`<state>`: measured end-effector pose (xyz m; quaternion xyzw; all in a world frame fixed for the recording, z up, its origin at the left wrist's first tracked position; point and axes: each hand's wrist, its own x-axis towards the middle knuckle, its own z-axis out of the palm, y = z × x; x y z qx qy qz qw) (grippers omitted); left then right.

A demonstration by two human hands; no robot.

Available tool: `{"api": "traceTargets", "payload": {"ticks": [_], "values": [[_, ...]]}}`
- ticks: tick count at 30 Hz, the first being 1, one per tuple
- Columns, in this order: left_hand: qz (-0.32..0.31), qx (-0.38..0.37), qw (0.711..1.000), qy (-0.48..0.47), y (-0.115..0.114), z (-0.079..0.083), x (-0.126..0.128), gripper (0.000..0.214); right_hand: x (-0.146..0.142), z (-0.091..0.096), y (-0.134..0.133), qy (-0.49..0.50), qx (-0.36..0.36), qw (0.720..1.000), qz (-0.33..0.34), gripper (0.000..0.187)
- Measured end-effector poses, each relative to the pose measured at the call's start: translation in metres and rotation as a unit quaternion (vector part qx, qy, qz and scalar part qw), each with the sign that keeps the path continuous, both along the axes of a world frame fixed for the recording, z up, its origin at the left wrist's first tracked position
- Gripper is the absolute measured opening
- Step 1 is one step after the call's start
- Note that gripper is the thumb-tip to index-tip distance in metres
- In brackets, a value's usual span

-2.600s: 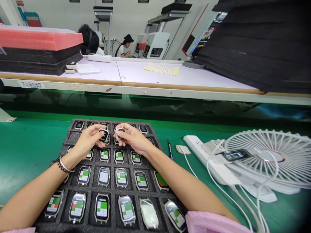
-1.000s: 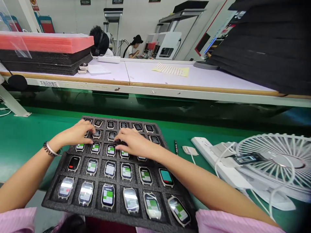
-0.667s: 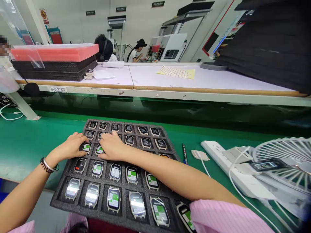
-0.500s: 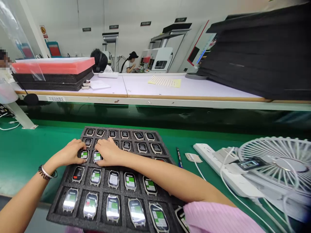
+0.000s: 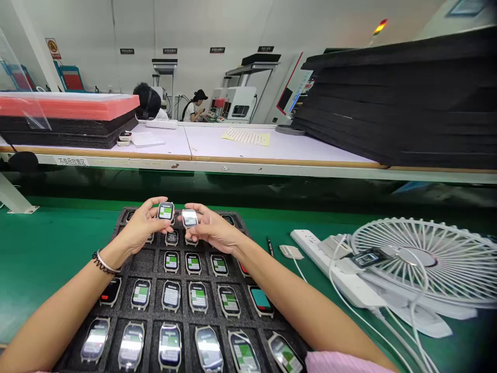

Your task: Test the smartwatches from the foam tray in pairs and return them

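Note:
A black foam tray (image 5: 153, 261) lies on the green bench in front of me, its pockets filled with several smartwatch bodies with lit screens. My left hand (image 5: 142, 228) is raised over the tray's far rows and pinches one watch body (image 5: 165, 211) with a green-and-white screen. My right hand (image 5: 213, 231) is beside it and pinches a second watch body (image 5: 189, 218) with a pale screen. The two watches are held close together, a little apart, above the tray. One pocket at the tray's left (image 5: 142, 260) shows bare foam.
To the right lie a pen (image 5: 269, 246), a white power strip (image 5: 334, 267) with cables, and a white fan (image 5: 423, 259) lying flat with a small device on it. Stacks of black foam (image 5: 399, 111) and pink foam (image 5: 68, 106) sit on the rear table. Two people work far behind.
Both hands were pressing on watches in the tray's left far rows; now each has lifted one watch out and holds it up above the tray. The view has shifted back to the right.

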<state>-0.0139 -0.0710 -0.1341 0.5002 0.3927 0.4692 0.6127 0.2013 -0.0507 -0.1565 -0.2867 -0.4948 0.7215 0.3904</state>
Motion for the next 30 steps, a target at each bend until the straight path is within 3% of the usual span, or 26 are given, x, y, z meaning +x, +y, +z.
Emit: {"api": "traceTargets", "payload": {"ticks": [10,13,18,30], "values": [[0.002,-0.040,0.999,0.005,-0.009,-0.031,0.003,0.054,-0.005,-0.026,0.001,-0.024,0.013,1.000,-0.014,0.048],[0.010,-0.063,0.998,0.006,-0.010,-0.033,0.005,0.049,-0.006,-0.028,0.000,-0.027,-0.003,0.999,-0.019,0.042],[0.010,-0.082,0.997,-0.006,-0.013,-0.030,0.008,0.042,-0.005,-0.029,-0.002,-0.014,-0.023,0.999,-0.021,0.047],[-0.004,-0.070,0.998,-0.001,-0.016,-0.029,0.009,0.038,-0.003,-0.030,-0.005,-0.007,0.012,1.000,-0.003,0.047]]}}
